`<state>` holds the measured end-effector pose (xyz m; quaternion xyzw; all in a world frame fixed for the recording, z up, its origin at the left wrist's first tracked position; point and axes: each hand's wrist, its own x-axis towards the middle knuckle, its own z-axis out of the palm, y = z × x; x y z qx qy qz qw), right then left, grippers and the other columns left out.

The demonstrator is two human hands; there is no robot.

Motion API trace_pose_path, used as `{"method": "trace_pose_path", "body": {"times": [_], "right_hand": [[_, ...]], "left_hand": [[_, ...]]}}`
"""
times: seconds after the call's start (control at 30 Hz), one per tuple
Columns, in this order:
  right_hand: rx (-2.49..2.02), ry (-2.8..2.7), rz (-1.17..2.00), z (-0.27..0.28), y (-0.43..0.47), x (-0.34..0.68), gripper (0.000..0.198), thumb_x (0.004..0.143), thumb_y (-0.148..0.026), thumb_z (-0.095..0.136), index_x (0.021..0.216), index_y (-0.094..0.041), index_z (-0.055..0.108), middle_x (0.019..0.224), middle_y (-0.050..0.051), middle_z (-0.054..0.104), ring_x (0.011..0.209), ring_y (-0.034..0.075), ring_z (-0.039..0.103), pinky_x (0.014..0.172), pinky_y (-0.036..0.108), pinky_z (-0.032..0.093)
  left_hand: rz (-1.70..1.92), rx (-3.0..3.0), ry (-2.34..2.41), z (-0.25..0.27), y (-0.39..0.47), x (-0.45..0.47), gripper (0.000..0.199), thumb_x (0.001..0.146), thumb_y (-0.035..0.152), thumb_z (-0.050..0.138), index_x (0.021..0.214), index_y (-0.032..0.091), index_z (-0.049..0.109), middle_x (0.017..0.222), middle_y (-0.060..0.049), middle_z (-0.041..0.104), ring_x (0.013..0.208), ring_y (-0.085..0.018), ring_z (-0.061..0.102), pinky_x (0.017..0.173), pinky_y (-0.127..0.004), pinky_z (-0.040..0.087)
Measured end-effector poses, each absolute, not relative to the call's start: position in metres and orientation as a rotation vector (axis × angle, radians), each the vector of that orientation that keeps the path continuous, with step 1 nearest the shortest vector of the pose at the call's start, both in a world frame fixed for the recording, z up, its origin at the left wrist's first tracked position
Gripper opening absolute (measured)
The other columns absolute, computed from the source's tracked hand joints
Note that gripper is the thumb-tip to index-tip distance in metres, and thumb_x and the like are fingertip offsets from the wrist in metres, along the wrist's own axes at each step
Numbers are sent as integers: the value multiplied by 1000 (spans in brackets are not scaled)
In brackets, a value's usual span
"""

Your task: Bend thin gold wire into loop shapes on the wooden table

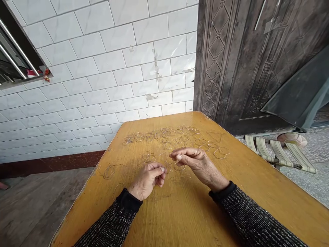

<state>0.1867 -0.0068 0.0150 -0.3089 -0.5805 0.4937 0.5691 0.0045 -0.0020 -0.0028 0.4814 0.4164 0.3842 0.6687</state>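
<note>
My left hand [149,180] is closed in a pinch, thumb against forefinger, on a thin wire [170,166] above the wooden table [164,219]. My right hand [199,166] is just to the right and slightly higher, its thumb and fingertips pinched together on the same fine wire; the exact grip is hard to see. Bent wire loops [180,167] show below the right fingers, partly hidden by them. A looped wire piece [149,157] lies just beyond my left hand. Farther back, several flower-like wire loops [155,133] lie in rows.
Loose wire coils [109,171] lie at the table's left side, and another wire loop [221,152] is at the right. A white tiled wall [108,79] stands behind the table. On the right are a dark carved door [231,61] and a strap-seat stool [276,151].
</note>
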Motion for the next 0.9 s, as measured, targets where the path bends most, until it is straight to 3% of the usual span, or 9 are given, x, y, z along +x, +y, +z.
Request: {"method": "trace_pose_path", "body": {"times": [0.13, 0.43, 0.63, 0.9], "right_hand": [[-649, -1569, 1239, 21, -6, 201, 8, 66, -27, 71, 74, -22, 71, 78, 2, 69, 73, 13, 60, 67, 26, 47], [-433, -1705, 1459, 17, 1, 217, 13, 65, -24, 74, 77, -22, 72, 79, 0, 68, 73, 11, 59, 65, 24, 44], [-386, -1708, 1500, 19, -3, 213, 17, 61, -31, 76, 71, -19, 70, 70, 1, 64, 71, 13, 56, 66, 27, 44], [-663, -1491, 1359, 19, -10, 196, 30, 73, -44, 60, 62, -17, 54, 60, -1, 54, 55, 10, 51, 54, 23, 43]], "left_hand": [[843, 964, 876, -3, 0, 4, 17, 60, 24, 67, 65, 14, 54, 54, 3, 53, 39, -4, 44, 38, -17, 27], [774, 932, 807, 2, -3, 4, 15, 60, 22, 65, 63, 14, 54, 52, 3, 52, 37, -4, 41, 37, -17, 25], [747, 958, 803, 3, -4, 5, 18, 58, 23, 68, 61, 13, 53, 50, 3, 50, 39, -3, 40, 38, -17, 26], [762, 1305, 903, 1, -6, 8, 17, 66, 29, 61, 62, 14, 54, 54, 3, 50, 40, -5, 41, 41, -19, 30]]}}
